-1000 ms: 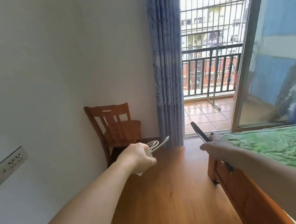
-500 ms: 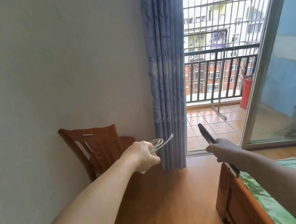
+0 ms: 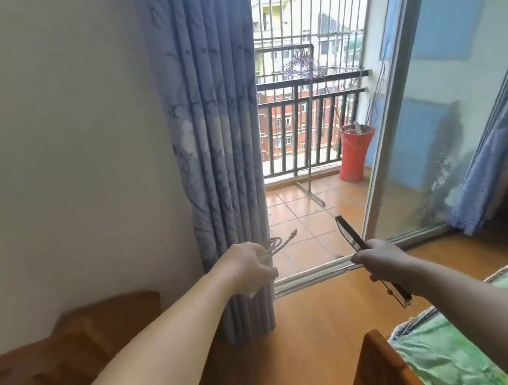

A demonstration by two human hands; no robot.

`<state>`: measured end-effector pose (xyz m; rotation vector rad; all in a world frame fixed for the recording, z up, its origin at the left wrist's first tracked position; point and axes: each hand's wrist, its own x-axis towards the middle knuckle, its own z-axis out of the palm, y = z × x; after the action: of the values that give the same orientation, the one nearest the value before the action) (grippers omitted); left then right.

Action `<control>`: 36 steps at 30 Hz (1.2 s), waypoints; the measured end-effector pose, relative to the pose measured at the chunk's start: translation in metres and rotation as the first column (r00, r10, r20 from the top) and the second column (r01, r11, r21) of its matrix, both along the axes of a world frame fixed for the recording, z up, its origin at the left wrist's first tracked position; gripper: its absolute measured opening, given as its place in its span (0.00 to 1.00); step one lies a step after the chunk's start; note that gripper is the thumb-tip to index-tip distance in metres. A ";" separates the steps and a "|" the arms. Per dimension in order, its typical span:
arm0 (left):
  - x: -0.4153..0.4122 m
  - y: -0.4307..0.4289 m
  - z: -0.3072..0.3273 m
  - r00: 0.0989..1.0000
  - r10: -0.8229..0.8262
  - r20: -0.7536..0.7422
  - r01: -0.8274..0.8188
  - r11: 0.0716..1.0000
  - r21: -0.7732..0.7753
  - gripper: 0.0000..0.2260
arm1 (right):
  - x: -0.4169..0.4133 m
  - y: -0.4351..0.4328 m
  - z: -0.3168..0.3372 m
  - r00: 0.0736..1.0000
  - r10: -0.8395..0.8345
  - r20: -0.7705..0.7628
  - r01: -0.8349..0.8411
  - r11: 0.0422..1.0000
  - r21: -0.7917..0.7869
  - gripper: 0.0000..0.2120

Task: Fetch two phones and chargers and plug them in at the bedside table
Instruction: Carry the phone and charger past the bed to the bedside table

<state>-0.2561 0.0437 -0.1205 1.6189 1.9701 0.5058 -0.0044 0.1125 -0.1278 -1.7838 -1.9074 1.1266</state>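
My left hand (image 3: 251, 268) is clenched round a coiled white charger cable (image 3: 274, 244), its connector end poking out in front of the blue curtain (image 3: 214, 132). My right hand (image 3: 378, 259) grips a dark phone (image 3: 350, 237) edge-on, both ends sticking out of the fist, held over the wooden floor (image 3: 316, 331). Wooden chair (image 3: 71, 345) lower left, green-sheeted bed (image 3: 468, 355) lower right, red bucket (image 3: 355, 150) on the balcony.

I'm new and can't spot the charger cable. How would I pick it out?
Find the blue curtain left of the balcony door, then the left hand raised before its lower part. The charger cable is the pale coiled loop poking from that fist; the right hand grips a flat dark phone.
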 end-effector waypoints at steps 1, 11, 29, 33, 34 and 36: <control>-0.001 0.024 0.001 1.000 -0.019 0.004 0.019 1.000 -0.002 0.14 | -0.001 0.017 0.001 1.000 -0.018 0.000 0.018 1.000 -0.008 0.15; 0.024 0.287 -0.004 0.976 -0.208 -0.069 0.208 0.978 -0.005 0.08 | 0.013 0.250 -0.018 0.953 -0.248 -0.176 0.237 0.968 -0.083 0.18; 0.184 0.710 0.004 0.714 -0.657 -0.243 0.676 0.737 -0.006 0.10 | 0.170 0.552 -0.007 0.627 -0.770 -0.118 0.773 0.634 -0.024 0.13; 0.221 0.797 -0.007 0.691 -0.705 -0.163 0.717 0.696 0.028 0.09 | 0.192 0.607 -0.015 0.549 -0.835 -0.037 0.833 0.550 -0.059 0.16; 0.231 0.814 -0.006 0.678 -0.717 -0.162 0.730 0.682 0.037 0.09 | 0.198 0.619 -0.015 0.539 -0.842 -0.028 0.840 0.540 -0.052 0.17; 0.256 0.847 -0.003 0.658 -0.741 -0.132 0.751 0.659 0.045 0.10 | 0.213 0.638 -0.013 0.515 -0.857 -0.024 0.856 0.515 -0.040 0.19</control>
<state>0.0001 0.8910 -0.1235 2.3571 1.1475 0.1761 0.2086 0.7501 -0.1410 -2.2509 -0.6918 0.7545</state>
